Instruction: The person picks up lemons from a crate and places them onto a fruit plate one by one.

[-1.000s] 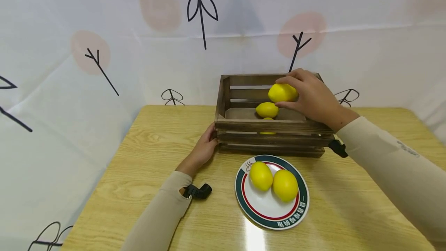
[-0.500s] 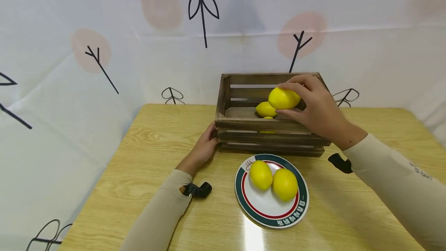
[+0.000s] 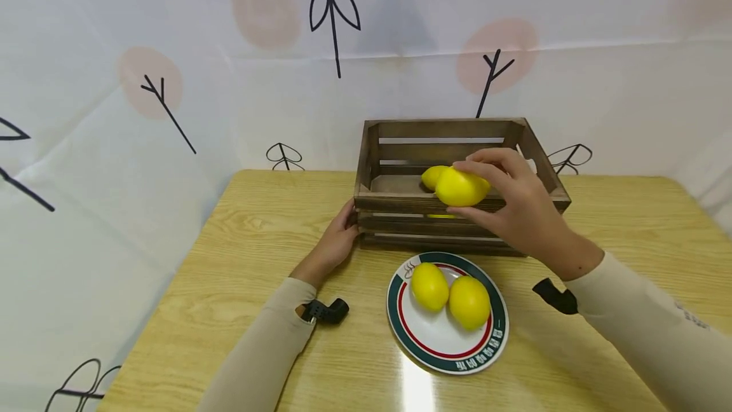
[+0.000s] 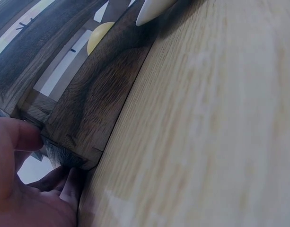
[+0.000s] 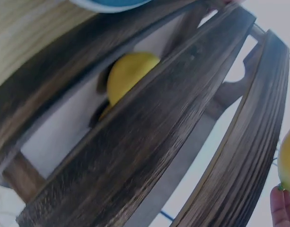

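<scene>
Over the front rail of a brown wooden crate (image 3: 457,226), my right hand (image 3: 523,205) pinches a yellow lemon (image 3: 462,187) between thumb and fingers. At the right wrist view's edge, that lemon (image 5: 288,161) shows with fingertips (image 5: 279,208) against it. My left hand (image 3: 332,240) holds the crate's front left corner, thumb and fingers on either side of it in the left wrist view. Another lemon (image 3: 433,177) lies inside the crate, partly hidden by the held one. Through the front slats shows a yellow piece of a lemon (image 3: 440,216).
In front of the crate stands a white plate (image 3: 423,339) with a green and red rim. It bears a left lemon (image 3: 430,287) and a right lemon (image 3: 469,302). The wooden table (image 3: 257,221) meets a patterned cloth backdrop (image 3: 400,94) behind the crate.
My right hand has brought its lemon down and toward the front, from above the crate's inside to its front rail. The left hand, the plate and its lemons stay put.
</scene>
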Demonstrator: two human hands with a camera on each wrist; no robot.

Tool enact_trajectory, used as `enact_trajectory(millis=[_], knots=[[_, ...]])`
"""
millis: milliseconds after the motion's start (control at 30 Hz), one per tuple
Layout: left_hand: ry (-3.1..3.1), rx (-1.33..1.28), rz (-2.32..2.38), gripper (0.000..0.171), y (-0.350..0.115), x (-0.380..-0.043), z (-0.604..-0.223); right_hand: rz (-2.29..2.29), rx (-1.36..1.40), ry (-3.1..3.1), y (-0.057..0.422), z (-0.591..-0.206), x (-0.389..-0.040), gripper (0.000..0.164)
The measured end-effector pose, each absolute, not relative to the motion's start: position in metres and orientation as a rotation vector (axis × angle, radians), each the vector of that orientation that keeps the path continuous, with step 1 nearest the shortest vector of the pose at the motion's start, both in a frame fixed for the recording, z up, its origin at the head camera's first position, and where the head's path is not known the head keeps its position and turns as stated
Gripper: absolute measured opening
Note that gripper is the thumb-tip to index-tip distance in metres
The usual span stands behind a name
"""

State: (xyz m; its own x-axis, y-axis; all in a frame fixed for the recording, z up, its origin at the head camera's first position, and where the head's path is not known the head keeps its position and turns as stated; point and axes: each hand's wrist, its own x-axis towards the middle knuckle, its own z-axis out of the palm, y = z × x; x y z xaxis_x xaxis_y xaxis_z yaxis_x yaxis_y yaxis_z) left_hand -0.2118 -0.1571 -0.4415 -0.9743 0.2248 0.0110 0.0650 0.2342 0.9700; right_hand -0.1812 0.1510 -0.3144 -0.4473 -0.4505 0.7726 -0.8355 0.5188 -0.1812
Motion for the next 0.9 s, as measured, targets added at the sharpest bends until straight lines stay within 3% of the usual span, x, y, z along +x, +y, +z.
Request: enact_trajectory(millis=[433, 900], knots=[[2.372, 0.287, 1.832, 0.066, -0.155, -0.213, -0.439, 0.823, 1.046, -2.097, 0.146, -0.325, -0.146, 0.065], [2.347, 0.258, 1.833, 0.066, -0.156, -0.211, -0.438, 0.900, 1.102, -2.090, 0.143, -0.348, -0.130, 0.061]])
